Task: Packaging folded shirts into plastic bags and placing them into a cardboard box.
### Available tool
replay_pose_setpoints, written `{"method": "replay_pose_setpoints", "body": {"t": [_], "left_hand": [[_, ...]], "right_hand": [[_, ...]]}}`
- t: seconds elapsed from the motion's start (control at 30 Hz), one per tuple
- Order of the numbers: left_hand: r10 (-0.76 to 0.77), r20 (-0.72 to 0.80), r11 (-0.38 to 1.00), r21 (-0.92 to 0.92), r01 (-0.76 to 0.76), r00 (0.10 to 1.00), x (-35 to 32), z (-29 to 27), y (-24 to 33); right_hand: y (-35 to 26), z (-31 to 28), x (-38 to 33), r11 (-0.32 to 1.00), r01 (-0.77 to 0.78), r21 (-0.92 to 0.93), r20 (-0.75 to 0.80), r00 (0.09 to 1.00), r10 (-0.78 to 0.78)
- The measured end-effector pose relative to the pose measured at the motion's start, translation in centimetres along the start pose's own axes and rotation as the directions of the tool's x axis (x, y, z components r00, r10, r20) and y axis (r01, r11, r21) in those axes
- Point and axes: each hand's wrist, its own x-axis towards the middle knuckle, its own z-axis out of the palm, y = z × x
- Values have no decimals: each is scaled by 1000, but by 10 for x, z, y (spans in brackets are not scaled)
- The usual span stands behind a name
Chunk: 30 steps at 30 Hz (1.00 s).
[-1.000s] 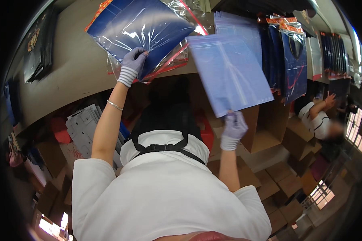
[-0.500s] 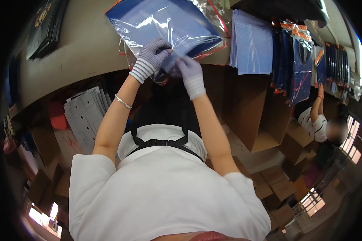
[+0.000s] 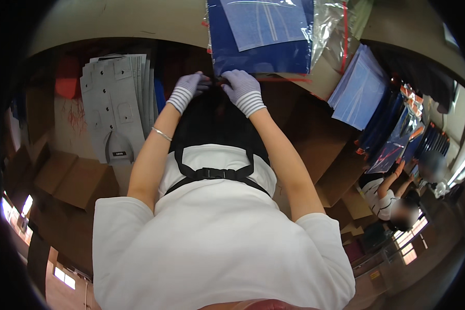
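keeping the navy-filled clear plastic bag [image 3: 274,61] flat would help; right hand [image 3: 241,85] at its lower edge, left hand [image 3: 192,83] nearby, can't tell either grip.

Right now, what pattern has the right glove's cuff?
The cuff has white and greyish-purple stripes, best seen in the head view.

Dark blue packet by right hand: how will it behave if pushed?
The dark blue packet may slide easily, since its glossy surface shows bright glints. It probably won't roll, as it looks flat with straight edges.
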Motion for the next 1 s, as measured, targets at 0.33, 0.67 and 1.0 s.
{"method": "replay_pose_setpoints", "body": {"t": [0.33, 0.67, 1.0], "left_hand": [[57, 18, 991, -125, -54, 998, 20, -3, -9], [151, -17, 975, -159, -152, 988, 1, -27, 14], [500, 309, 486, -873, 33, 809, 5, -10, 11]], "right_hand": [[-30, 17, 29, 999, -1, -54, 99, 995, 6], [207, -198, -267, 481, -776, 408, -672, 102, 734], [34, -27, -133, 716, -484, 502, 318, 874, 368]]}}
